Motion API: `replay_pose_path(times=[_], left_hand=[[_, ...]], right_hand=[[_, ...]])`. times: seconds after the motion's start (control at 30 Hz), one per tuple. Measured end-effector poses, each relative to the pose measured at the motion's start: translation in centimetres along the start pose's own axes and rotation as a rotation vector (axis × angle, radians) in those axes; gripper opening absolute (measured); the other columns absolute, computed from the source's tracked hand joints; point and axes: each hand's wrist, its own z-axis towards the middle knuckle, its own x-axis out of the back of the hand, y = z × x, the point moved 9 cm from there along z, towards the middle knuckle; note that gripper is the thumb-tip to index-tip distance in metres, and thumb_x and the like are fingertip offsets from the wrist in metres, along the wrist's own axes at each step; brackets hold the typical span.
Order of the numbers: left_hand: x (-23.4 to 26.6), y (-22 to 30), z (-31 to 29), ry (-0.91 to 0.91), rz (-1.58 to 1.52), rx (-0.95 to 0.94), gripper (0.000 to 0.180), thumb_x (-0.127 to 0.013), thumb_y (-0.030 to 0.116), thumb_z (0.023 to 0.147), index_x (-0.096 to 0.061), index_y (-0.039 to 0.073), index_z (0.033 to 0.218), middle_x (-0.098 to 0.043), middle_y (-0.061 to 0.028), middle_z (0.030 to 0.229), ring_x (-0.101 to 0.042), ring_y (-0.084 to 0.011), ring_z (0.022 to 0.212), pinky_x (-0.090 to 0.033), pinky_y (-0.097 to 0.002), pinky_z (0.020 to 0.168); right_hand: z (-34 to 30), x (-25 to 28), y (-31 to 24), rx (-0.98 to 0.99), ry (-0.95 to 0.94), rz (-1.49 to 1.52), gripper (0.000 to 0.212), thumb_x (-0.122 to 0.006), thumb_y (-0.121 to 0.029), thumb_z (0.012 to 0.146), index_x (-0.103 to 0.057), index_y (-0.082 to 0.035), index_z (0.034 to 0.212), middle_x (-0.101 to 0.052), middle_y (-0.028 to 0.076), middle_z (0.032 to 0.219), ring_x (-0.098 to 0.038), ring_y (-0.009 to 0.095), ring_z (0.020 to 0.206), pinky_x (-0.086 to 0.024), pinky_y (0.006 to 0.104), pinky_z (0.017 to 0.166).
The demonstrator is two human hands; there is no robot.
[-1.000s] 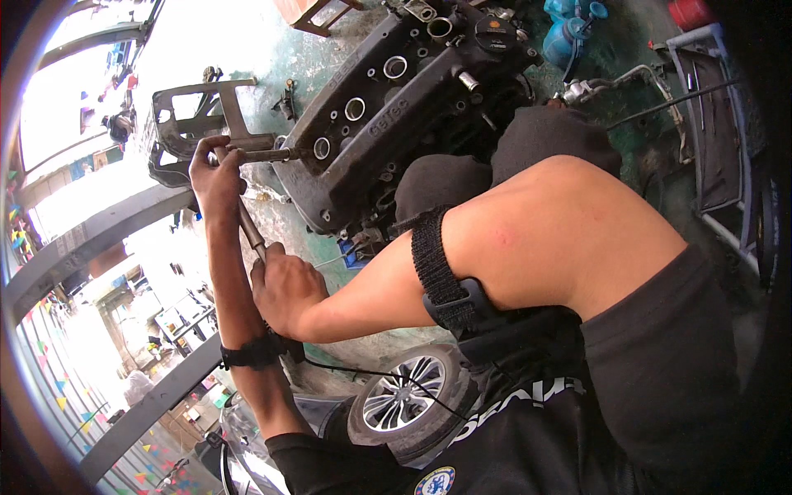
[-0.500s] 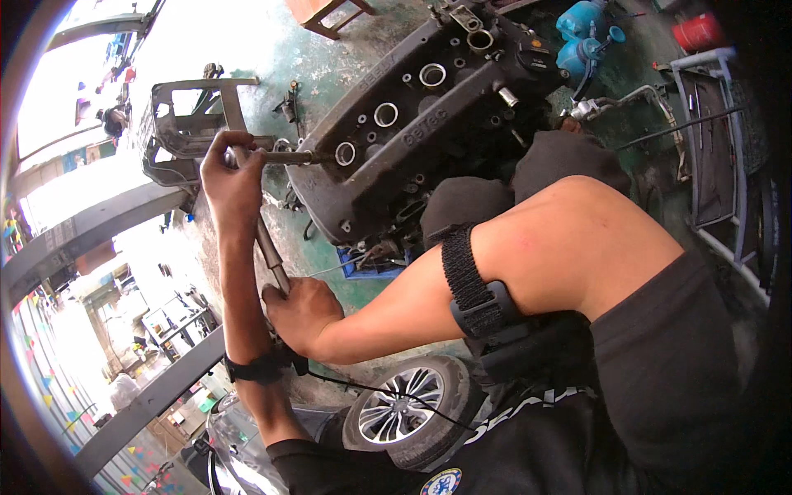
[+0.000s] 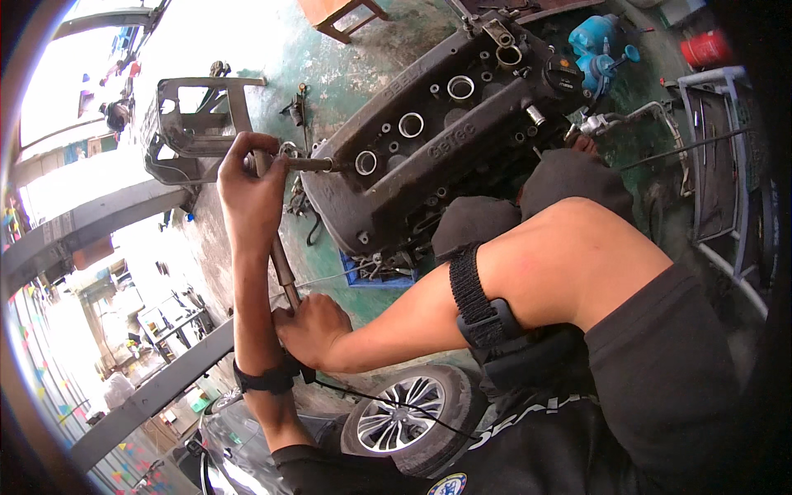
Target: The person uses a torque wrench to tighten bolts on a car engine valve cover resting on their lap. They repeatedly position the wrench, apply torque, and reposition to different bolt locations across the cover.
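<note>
A long-handled socket wrench [image 3: 283, 262] runs between my two hands, with an extension bar [image 3: 313, 165] reaching sideways to the near-left end of a dark engine [image 3: 388, 177]. My left hand [image 3: 254, 181] is closed around the wrench's head, where the bar joins it. Lower down, my right hand [image 3: 313, 332] grips the handle's end, its forearm crossing in from the right. The bar's tip meets the engine cover beside a round metal-rimmed hole [image 3: 366, 162]; whether a socket sits on a bolt there cannot be seen.
Beneath the engine is a blue crate [image 3: 375, 279]. A dark metal frame [image 3: 194, 124] lies left of it, a wooden stool [image 3: 342, 18] beyond. Blue spray bottles [image 3: 596, 58] and a blue metal rack [image 3: 738, 165] stand right. A wheel [image 3: 404, 412] is near my body.
The view has shifted, so the engine sits farther right and slightly lower. Both hands keep their hold on the wrench, whose handle looks a little steeper.
</note>
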Motion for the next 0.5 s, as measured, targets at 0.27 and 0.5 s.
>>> replay_pose_path(times=[0.27,0.5], left_hand=[[0.0,-1.1,-0.7,0.062,-0.247,0.216,0.041,-0.067,0.003,0.081,-0.055,0.0,0.12,-0.065,-0.0078,0.093,-0.061,-0.0122,0.074,-0.047,-0.0242,0.057],[-1.9,-8.2,-3.8,0.169,-0.855,0.413,0.046,-0.042,0.038,0.098,-0.048,0.004,0.129,-0.064,-0.0117,0.105,-0.065,-0.0234,0.074,-0.054,-0.0312,0.054]], right_hand=[[0.6,0.6,0.1,0.005,-0.219,-0.059,0.043,-0.055,-0.035,0.075,-0.068,0.002,0.092,-0.067,0.024,0.097,-0.065,0.039,0.094,-0.051,0.0436,0.085],[-0.6,5.5,-1.4,0.135,-0.17,-0.408,0.04,-0.052,-0.034,0.078,-0.07,0.0,0.088,-0.067,0.022,0.099,-0.064,0.036,0.099,-0.049,0.0411,0.086]])
